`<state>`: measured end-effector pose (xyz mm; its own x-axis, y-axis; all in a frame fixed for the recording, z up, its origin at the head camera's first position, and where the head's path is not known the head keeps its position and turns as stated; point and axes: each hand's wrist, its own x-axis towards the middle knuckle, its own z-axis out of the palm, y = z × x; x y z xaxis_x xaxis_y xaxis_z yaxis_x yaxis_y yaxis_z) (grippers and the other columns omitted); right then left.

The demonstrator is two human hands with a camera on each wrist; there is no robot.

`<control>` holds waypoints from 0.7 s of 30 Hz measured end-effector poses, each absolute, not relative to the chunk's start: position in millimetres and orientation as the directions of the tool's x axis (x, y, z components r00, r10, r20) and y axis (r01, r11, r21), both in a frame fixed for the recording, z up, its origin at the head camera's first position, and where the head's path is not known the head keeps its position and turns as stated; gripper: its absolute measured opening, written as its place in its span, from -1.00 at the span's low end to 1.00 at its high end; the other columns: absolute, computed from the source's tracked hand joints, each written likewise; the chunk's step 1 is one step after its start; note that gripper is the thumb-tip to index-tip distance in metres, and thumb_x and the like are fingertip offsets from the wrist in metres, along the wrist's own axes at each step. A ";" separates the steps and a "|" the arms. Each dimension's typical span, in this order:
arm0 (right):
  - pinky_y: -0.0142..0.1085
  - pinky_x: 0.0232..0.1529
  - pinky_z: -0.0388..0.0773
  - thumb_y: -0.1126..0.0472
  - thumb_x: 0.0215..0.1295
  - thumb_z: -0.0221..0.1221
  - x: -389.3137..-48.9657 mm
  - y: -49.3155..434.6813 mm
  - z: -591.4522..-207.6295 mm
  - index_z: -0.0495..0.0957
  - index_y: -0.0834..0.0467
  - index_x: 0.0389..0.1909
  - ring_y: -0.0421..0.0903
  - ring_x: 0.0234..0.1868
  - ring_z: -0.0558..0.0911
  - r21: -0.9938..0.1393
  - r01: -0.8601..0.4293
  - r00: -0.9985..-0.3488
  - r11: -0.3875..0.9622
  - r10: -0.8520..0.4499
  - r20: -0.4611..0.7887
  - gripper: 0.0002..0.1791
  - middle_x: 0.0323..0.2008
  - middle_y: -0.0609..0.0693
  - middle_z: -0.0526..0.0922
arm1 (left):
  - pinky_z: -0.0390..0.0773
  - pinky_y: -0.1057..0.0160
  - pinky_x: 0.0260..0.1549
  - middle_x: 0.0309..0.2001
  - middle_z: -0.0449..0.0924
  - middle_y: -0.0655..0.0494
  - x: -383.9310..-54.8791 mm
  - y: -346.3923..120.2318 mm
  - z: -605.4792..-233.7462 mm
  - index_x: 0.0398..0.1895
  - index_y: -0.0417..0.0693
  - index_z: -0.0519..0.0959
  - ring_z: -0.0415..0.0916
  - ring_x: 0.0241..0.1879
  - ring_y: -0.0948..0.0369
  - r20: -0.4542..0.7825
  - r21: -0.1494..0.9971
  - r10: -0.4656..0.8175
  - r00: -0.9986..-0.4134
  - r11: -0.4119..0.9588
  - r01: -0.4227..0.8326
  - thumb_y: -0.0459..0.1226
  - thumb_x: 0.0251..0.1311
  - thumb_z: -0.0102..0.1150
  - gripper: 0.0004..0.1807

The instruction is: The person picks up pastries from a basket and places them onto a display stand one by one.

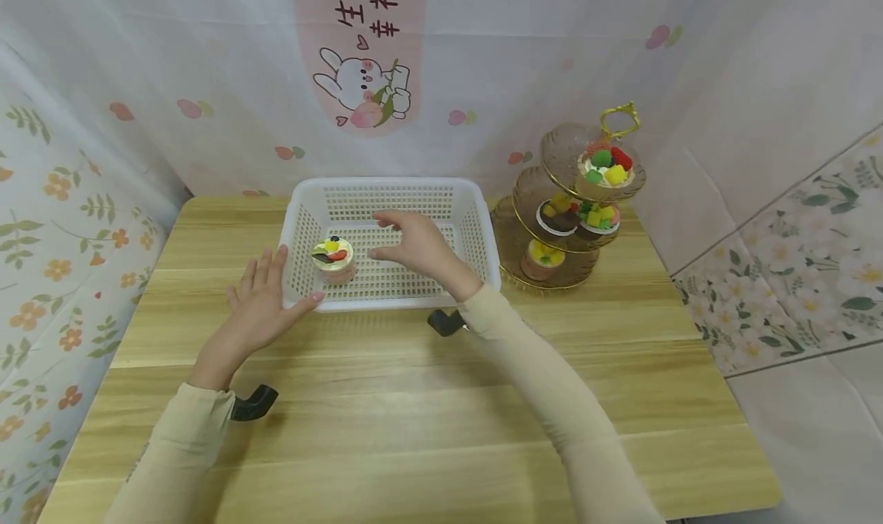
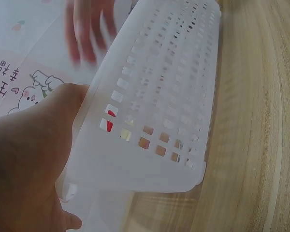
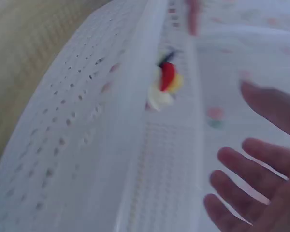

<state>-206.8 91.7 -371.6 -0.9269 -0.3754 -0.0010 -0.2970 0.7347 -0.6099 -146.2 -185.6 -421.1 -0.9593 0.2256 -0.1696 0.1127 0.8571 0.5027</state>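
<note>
A white plastic basket (image 1: 393, 306) with a grid of holes stands on the wooden table. Inside it, toward the left end, sits one toy cupcake (image 1: 334, 260) with cream and red, yellow and dark fruit pieces on top. My left hand (image 1: 260, 303) rests on the basket's near left corner, fingers spread along the left side and thumb at the front rim. Over the basket hovers my right hand (image 1: 418, 250), thumb and fingers parted with nothing between them, to the right of the cupcake. In the right wrist view the cupcake topping (image 3: 165, 83) shows past the rim.
Right of the basket stands a three-tier cake stand (image 1: 545, 283) with a gold handle; toy cupcakes sit on its tiers, one cupcake (image 1: 604, 170) on top. A printed cloth (image 1: 483, 72) hangs behind the table (image 1: 386, 424). Dark wrist mounts (image 1: 254, 403) jut from both wrists.
</note>
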 end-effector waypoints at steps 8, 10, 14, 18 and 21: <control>-0.15 0.41 0.36 0.12 0.10 0.44 -252.9 27.8 -386.1 0.16 0.01 0.52 -0.04 0.43 0.40 -0.482 -0.316 -0.815 0.817 -0.494 -0.303 -0.02 0.45 0.00 0.37 | -0.33 -0.71 0.14 0.58 -0.52 -0.32 -146.8 -185.9 -422.4 0.59 -0.01 -0.44 -0.48 0.51 -0.45 -0.162 0.504 0.228 -0.960 0.855 0.118 0.37 0.25 -0.06 0.18; -0.14 0.41 0.36 0.12 0.06 0.45 -256.3 22.2 -387.5 0.18 0.01 0.51 -0.04 0.43 0.40 -0.465 -0.307 -0.803 0.830 -0.488 -0.342 -0.02 0.44 -0.01 0.38 | -0.34 -0.71 0.14 0.58 -0.52 -0.32 -147.3 -185.1 -422.0 0.59 -0.01 -0.45 -0.49 0.52 -0.44 -0.165 0.504 0.230 -0.959 0.855 0.118 0.37 0.25 -0.06 0.18; -0.18 0.38 0.39 0.11 0.03 0.46 -260.5 15.5 -390.6 0.26 0.04 0.47 -0.07 0.36 0.46 -0.426 -0.339 -0.783 0.839 -0.503 -0.367 -0.05 0.37 -0.03 0.46 | -0.34 -0.70 0.15 0.58 -0.52 -0.32 -147.6 -185.3 -421.6 0.59 -0.01 -0.45 -0.49 0.52 -0.43 -0.167 0.500 0.231 -0.959 0.857 0.119 0.36 0.25 -0.06 0.18; -0.22 0.29 0.45 0.11 0.02 0.47 -264.8 12.9 -394.6 0.33 0.00 0.41 -0.12 0.23 0.52 -0.384 -0.391 -0.770 0.836 -0.526 -0.361 -0.12 0.27 -0.07 0.54 | -0.36 -0.71 0.14 0.57 -0.52 -0.34 -146.8 -186.0 -420.9 0.59 -0.03 -0.45 -0.49 0.51 -0.44 -0.166 0.500 0.229 -0.959 0.858 0.118 0.36 0.26 -0.05 0.18; -0.23 0.25 0.46 0.10 0.00 0.49 -267.7 12.3 -396.9 0.38 -0.05 0.37 -0.17 0.16 0.54 -0.349 -0.419 -0.771 0.838 -0.531 -0.351 -0.16 0.22 -0.11 0.57 | -0.38 -0.71 0.14 0.57 -0.53 -0.35 -146.5 -186.1 -421.2 0.59 -0.03 -0.45 -0.52 0.51 -0.44 -0.172 0.500 0.228 -0.958 0.858 0.114 0.37 0.25 -0.06 0.18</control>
